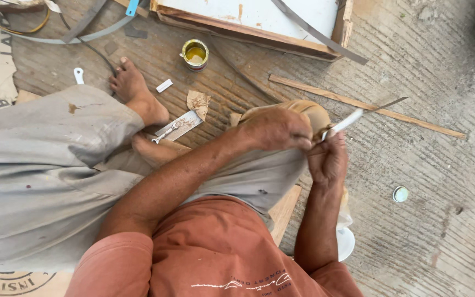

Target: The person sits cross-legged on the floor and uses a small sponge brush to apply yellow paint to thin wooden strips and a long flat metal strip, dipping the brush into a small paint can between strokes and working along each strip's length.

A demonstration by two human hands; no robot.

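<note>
Both hands meet over the raised knee: left hand and right hand both closed on a thin white strip, its long axis slanting up-right, away from the body.

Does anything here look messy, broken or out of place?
Yes. An open tin of yellowish liquid stands uncovered on the floor near a bare foot, and a round lid lies far off. Torn paper scraps lie strewn nearby.
</note>
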